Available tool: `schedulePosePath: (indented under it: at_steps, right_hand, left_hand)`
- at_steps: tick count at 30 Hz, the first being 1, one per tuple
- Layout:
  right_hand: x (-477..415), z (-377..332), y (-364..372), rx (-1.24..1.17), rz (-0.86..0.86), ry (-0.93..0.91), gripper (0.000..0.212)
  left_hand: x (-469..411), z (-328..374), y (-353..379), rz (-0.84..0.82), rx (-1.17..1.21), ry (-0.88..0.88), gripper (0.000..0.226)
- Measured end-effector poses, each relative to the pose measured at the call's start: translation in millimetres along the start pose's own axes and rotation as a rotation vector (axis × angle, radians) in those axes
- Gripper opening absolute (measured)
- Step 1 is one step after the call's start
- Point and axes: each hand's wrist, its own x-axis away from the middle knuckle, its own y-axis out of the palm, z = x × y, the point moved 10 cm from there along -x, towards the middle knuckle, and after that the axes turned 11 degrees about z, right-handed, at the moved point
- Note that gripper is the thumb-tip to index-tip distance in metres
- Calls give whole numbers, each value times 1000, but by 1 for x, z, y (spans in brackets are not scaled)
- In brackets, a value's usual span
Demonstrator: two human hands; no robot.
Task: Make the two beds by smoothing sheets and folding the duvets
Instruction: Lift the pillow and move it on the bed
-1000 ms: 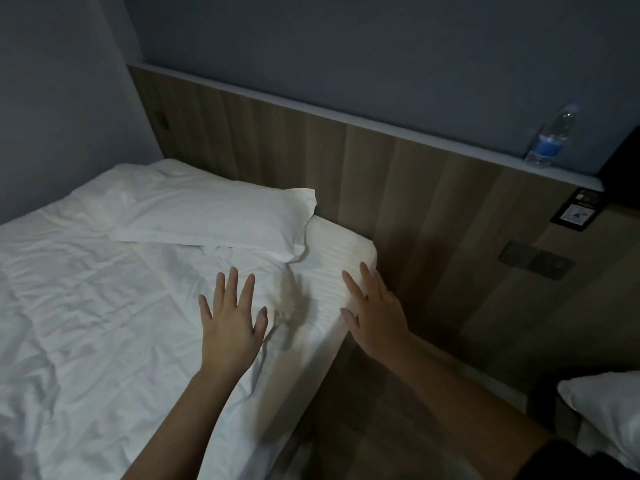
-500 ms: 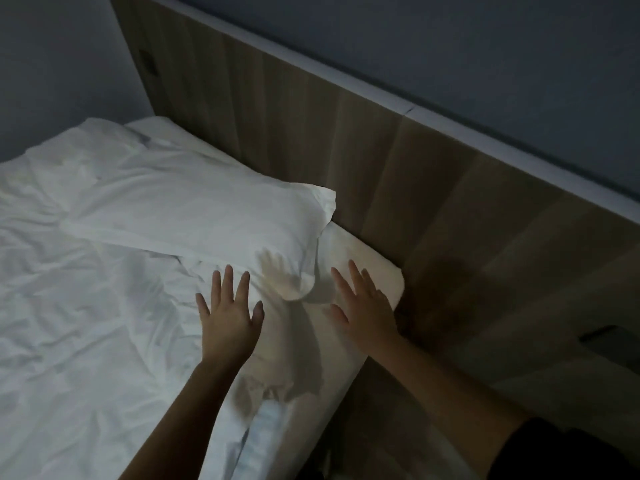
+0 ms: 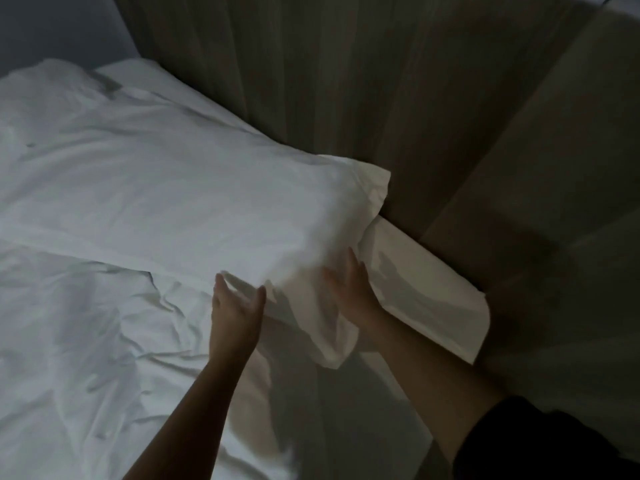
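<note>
A white pillow (image 3: 180, 202) lies at the head of the bed, and its near right corner is raised and hangs loose. My left hand (image 3: 235, 310) holds the pillow's near edge between thumb and fingers. My right hand (image 3: 349, 289) presses with straight fingers against the pillow's right end, under the raised corner, which droops over my wrist. A crumpled white duvet (image 3: 86, 341) covers the bed to the left of my arms. The white sheet (image 3: 426, 292) shows bare over the mattress corner on the right.
A wooden headboard panel (image 3: 346, 81) runs behind the bed and along the right. The mattress corner sits tight against it. A grey wall (image 3: 52, 26) closes the far left. The room is dim.
Both hands moved forward from flat on the sheet to the pillow's near corner, which is now raised. The camera moved closer and tilted down.
</note>
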Motion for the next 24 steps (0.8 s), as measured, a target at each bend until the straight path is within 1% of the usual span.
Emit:
schedulePosePath:
  at_steps: [1,3,4,6,7,8,10,11,12,13,15,17,19,21,24]
  right_hand:
    - [-11,4,7,-150,25,72,90]
    - [-28,12,21,-345,23,215,90]
    - [-34,16,30,-410,5,295,91]
    - [-40,22,38,-487,7,414,96]
    - [-45,24,41,-477,22,427,95]
    - [-47,26,43,-439,24,429,90]
    - [-47,27,48,-384,12,414,82]
    - [-45,26,48,-381,17,395,78]
    - [-43,25,46,-385,36,371,74]
    - [-40,23,43,-387,68,338,70]
    - [-27,20,38,-384,110,298,62]
    - [-5,22,33,-390,140,299,59]
    - [26,33,31,-393,160,332,60]
    - [68,54,30,-396,168,399,62]
    - [143,92,19,-354,172,492,63]
  left_hand:
    - [-10,-8,7,4,86,-70,84]
    - [-27,-18,17,26,242,-199,81]
    - [-37,-22,23,28,329,-268,87]
    - [-50,-26,33,26,465,-420,109]
    - [-57,-28,40,8,483,-476,111]
    - [-62,-29,48,-35,487,-515,98]
    - [-67,-29,60,-101,500,-556,53]
    - [-68,-31,62,-104,501,-569,40]
    - [-66,-31,59,-78,504,-578,36]
    - [-64,-30,52,-33,502,-569,36]
    - [-59,-31,37,51,421,-515,44]
    - [-46,-28,23,73,366,-447,48]
    - [-22,-30,8,83,355,-399,44]
    - [10,-39,-10,78,333,-388,40]
    - [67,-61,-28,-9,309,-389,37]
